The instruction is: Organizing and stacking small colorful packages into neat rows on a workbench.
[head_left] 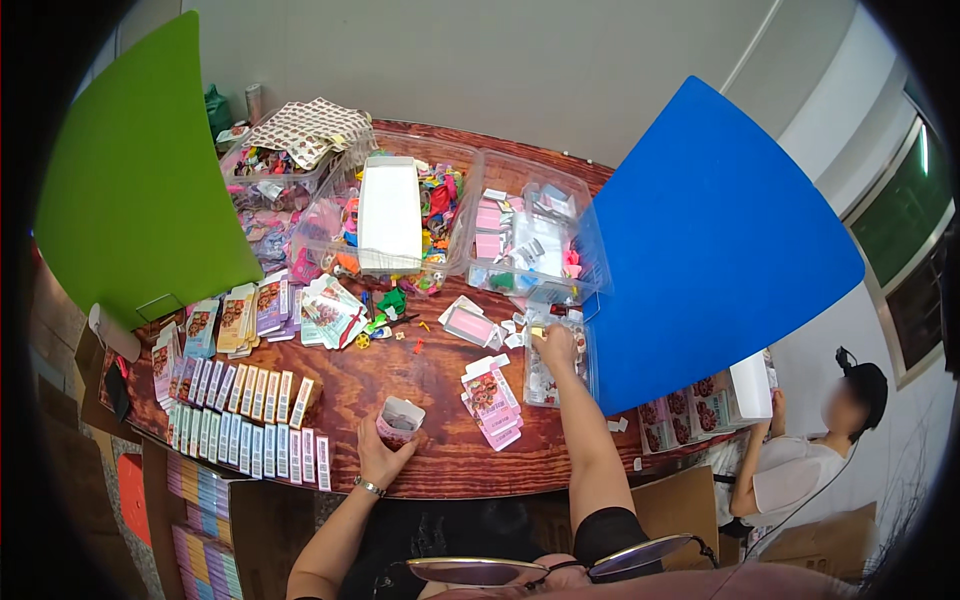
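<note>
Near the table's front edge, my left hand (384,456) is wrapped round a small pink carton (400,419), held upright with its top open. Out to the right, my right hand (557,347) reaches over a small clear plastic bin (545,402) by the blue panel. Its fingers are pinched at a small yellow-and-white piece (538,331), too small to name. Between my hands lies a stack of flat pink cartons (492,405). Behind it are a pink-and-white flat packet (470,324) and several small white pieces.
Filled cartons (255,450) stand in rows at left. Larger clear bins of colourful bits (440,262) and pink cards (488,246) line the back. A green panel (140,180) and a blue panel (710,240) flank the table. A person (800,460) sits at right behind stacked cartons.
</note>
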